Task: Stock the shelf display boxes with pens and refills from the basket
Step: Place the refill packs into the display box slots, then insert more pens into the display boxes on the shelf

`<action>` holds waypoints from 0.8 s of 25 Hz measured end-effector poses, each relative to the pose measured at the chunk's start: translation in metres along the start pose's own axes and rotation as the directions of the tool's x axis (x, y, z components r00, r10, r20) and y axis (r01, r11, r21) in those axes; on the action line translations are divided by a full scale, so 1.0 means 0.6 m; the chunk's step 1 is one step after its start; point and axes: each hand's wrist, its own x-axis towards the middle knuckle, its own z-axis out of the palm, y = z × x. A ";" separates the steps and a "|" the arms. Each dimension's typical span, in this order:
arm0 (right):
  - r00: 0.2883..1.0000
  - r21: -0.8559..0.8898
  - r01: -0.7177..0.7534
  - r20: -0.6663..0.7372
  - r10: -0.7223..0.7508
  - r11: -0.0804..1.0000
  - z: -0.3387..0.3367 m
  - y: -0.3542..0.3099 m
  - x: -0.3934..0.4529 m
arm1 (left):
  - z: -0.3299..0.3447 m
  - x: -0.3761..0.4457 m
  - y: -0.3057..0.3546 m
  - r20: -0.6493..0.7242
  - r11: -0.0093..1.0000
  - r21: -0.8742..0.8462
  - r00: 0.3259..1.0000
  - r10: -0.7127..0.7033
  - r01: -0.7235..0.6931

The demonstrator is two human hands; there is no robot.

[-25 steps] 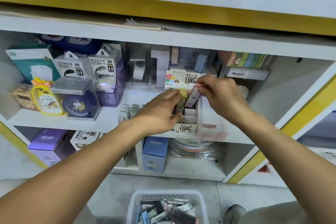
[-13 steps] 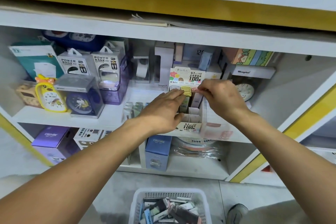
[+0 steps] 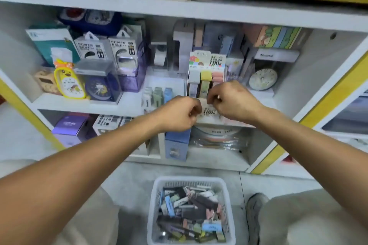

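The display box [image 3: 207, 61] stands on the middle shelf, with white, yellow and pink refill packs [image 3: 205, 83] upright in its slots. My left hand [image 3: 179, 114] is at the box's front left corner, thumb and curled fingers pinching the front panel. My right hand [image 3: 234, 101] lies over the front right rim with its fingers curled down onto it. Neither hand shows a loose pack. On the floor between my knees sits the white basket [image 3: 154, 201], filled with several mixed refill packs [image 3: 191, 211].
Left of the box on the shelf [image 3: 127, 103] are small bottles [image 3: 157, 95], clocks [image 3: 69, 83] and power bank packs [image 3: 91, 49]. A round clock [image 3: 262, 79] stands to the right. Boxes fill the lower shelf, and my shoe [image 3: 254, 209] is beside the basket.
My right hand has let go of the pack it was slotting in. Both hands have drawn back from the slots to the box's front edge. The view has tilted down toward the basket.
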 end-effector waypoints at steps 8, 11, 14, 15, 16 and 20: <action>0.611 -0.049 -0.017 0.790 0.049 0.999 0.253 -0.069 -0.113 | 0.183 -0.054 -0.049 0.681 0.955 0.272 0.678 -0.276 0.115; 0.621 -0.051 -0.157 0.772 0.139 0.986 0.364 -0.042 -0.173 | 0.296 -0.080 -0.066 0.673 0.946 0.316 0.688 -0.273 0.067; 0.593 -0.073 -0.331 0.759 0.268 0.941 0.455 -0.005 -0.237 | 0.403 -0.120 -0.086 0.673 0.949 0.263 0.671 -0.311 0.176; 0.584 -0.082 -0.380 0.751 0.308 0.921 0.479 0.006 -0.255 | 0.436 -0.133 -0.091 0.674 0.950 0.238 0.671 -0.311 0.201; 0.581 -0.092 -0.414 0.739 0.341 0.905 0.499 0.015 -0.270 | 0.465 -0.146 -0.096 0.663 0.950 0.234 0.681 -0.311 0.207; 0.571 -0.086 -0.529 0.699 0.429 0.844 0.563 0.022 -0.304 | 0.539 -0.160 -0.102 0.524 0.968 0.225 0.823 -0.219 0.114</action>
